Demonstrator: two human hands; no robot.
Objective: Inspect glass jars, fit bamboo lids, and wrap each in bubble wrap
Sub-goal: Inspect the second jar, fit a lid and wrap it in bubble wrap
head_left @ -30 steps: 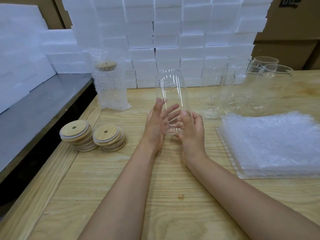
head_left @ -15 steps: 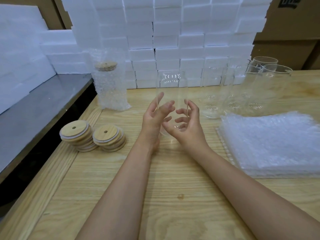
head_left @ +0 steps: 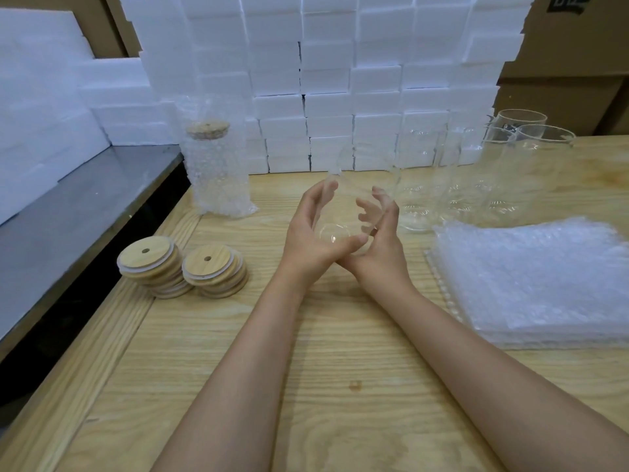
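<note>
Both hands are cradling one clear glass jar (head_left: 343,206) above the pale wooden table (head_left: 340,352), in front of the wall of white foam blocks (head_left: 326,80). The left hand (head_left: 311,236) is cupping the jar's left side, fingers loosely curved along the glass and thumb reaching under its round base. The right hand (head_left: 381,240) is pressing against the right side, its fingers spread and bent; the heels of the two hands are nearly meeting beneath the jar. The jar is tilting away from the person, base toward the camera. Left of the held jar, two stacks of round bamboo lids (head_left: 180,264), each top disc with a small centre hole, are sitting on the table. Behind those, a lidded jar in bubble wrap (head_left: 218,172) is standing upright. Right of the held jar, empty glass jars (head_left: 476,172) are clustering, and a flat pile of bubble wrap sheets (head_left: 537,281) is lying nearer.
</note>
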